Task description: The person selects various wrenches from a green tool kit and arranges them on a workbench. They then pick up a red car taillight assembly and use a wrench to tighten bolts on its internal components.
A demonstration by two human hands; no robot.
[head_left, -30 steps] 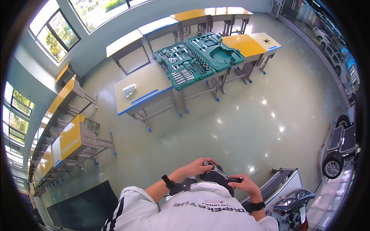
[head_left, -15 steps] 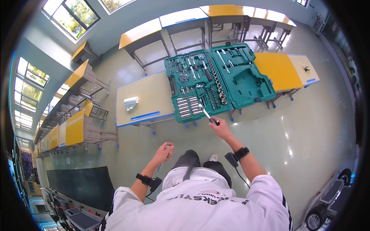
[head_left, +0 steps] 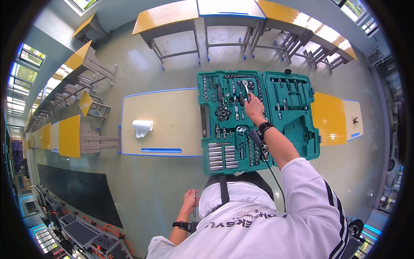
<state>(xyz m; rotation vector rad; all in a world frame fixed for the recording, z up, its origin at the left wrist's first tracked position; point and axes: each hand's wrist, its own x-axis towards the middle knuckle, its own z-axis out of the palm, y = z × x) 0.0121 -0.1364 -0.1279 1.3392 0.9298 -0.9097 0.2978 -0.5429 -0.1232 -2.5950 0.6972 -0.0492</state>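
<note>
A green tool case [head_left: 317, 129] lies open on the table, its two halves side by side. My right hand [head_left: 255, 107] reaches over the upper part of the left half, fingers closed round a ratchet wrench [head_left: 245, 84] whose shiny head points away from me. Whether the ratchet touches its recess cannot be made out. Down by my waist, left of my shirt, my left hand [head_left: 189, 201] is closed on a thin metal rod [head_left: 194, 211] hanging downward; its exact kind is unclear. Rows of long sockets [head_left: 223, 156] fill the case's near left corner.
A white roll [head_left: 142, 126] rests on the pale tabletop [head_left: 172, 112] left of the case. Yellow desks [head_left: 330, 118] continue to the right, with a small dark object [head_left: 355, 120] farther along. More desks line the back and left. A black mat [head_left: 77, 190] lies on the floor.
My right hand has moved the ratchet from the case's near edge to its upper part. I am closer to the case. My left hand stays low, still holding the rod.
</note>
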